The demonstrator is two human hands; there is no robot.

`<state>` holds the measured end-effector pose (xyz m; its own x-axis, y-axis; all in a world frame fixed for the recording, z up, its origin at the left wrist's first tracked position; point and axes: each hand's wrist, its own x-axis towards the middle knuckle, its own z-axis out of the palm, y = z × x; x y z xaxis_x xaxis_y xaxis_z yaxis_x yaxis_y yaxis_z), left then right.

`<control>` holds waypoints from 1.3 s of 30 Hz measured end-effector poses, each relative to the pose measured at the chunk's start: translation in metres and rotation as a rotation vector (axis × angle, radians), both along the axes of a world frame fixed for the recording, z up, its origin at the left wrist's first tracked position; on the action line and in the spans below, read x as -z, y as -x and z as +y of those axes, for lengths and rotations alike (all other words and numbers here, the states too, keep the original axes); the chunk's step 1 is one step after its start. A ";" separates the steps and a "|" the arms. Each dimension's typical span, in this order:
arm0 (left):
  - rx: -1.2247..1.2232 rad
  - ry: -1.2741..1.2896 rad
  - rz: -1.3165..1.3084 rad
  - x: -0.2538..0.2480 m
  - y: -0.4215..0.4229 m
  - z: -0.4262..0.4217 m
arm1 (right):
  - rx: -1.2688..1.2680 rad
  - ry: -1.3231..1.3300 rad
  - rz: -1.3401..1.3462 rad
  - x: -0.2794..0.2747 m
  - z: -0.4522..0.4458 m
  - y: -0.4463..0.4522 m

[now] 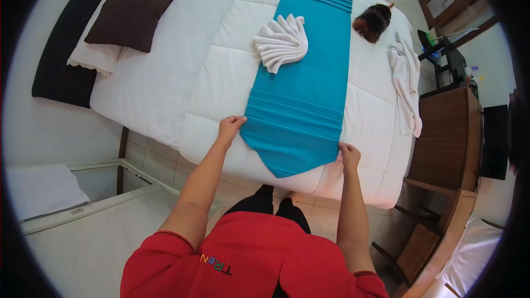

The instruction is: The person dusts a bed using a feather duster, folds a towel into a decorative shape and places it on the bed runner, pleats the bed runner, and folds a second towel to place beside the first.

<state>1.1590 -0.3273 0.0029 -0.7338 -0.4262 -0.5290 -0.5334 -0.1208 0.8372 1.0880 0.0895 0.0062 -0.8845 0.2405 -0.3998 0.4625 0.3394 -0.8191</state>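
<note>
A teal bed runner [312, 72] lies across the white bed, with pleats folded near both of its ends and a pointed near end hanging toward me. My left hand [231, 128] pinches its left edge at the near pleats. On the opposite edge, my right hand [349, 156] is closed on the cloth a little lower down. A white towel folded into a fan shape [281, 43] rests on the runner's left side, beyond my hands.
A brown cushion [131, 16] leans on a white pillow at the left. A dark furry animal [374, 23] and a crumpled white towel [404, 80] are on the bed's right side. A wooden cabinet [446, 132] stands at the right, a white-framed surface [105, 226] at lower left.
</note>
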 end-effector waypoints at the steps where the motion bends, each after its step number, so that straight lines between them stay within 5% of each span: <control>1: -0.016 0.003 0.028 0.002 0.002 0.001 | -0.002 0.000 0.000 0.006 0.001 0.001; 10: -0.050 0.102 0.038 0.005 0.012 0.007 | -0.007 -0.039 -0.053 0.016 -0.001 0.008; 22: -0.017 0.317 0.155 0.010 0.022 0.010 | -0.032 -0.107 0.227 0.016 -0.016 0.029; 25: 0.040 0.325 0.186 0.012 0.028 0.011 | -0.143 -0.143 0.278 0.018 -0.019 0.037; 27: 0.068 0.330 0.183 0.016 0.031 0.009 | -0.353 -0.441 0.388 0.020 -0.017 0.041; 33: 0.078 0.307 0.171 0.022 0.037 0.003 | -0.411 -0.292 0.061 0.005 -0.011 0.057; 39: 0.114 0.360 0.177 0.024 0.039 -0.001 | -0.445 -0.234 0.020 0.010 0.004 0.054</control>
<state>1.1197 -0.3278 -0.0210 -0.8534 -0.4715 -0.2221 -0.3700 0.2480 0.8953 1.0341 0.0934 -0.0037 -0.9288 -0.0805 -0.3617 0.2159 0.6759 -0.7047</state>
